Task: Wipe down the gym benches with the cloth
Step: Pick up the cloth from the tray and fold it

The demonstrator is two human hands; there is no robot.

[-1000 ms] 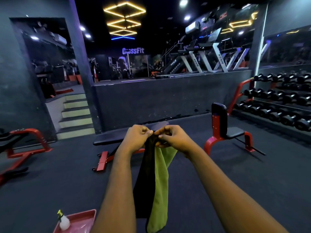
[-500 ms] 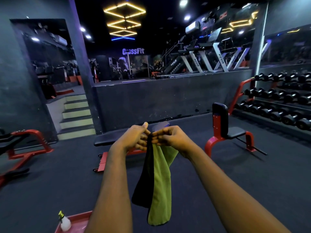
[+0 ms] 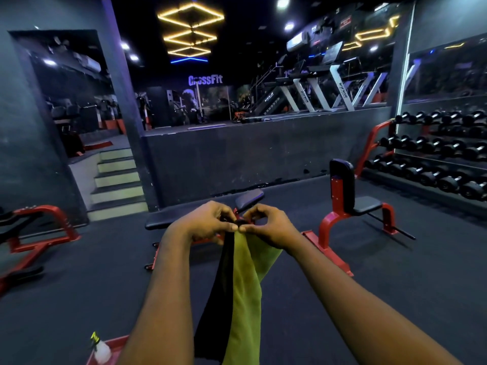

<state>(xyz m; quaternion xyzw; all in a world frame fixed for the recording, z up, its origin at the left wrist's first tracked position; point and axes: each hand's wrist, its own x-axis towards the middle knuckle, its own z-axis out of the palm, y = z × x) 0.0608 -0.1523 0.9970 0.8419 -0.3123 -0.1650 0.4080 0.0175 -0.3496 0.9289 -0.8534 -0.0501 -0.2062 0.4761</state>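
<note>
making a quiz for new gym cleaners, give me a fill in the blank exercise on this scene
The left hand and right hand pinch the cloth at its ___ end.
The cloth hangs green beside ___.
The spray bottle stands in a ___ tray.
The dumbbell rack is on the person's ___ side.
Missing: top; black; red; right.

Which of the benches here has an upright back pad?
The red-framed seated bench on the right, next to the dumbbell rack: its back pad stands vertical above a short seat. The long bench in the middle lies low and flat.
</note>
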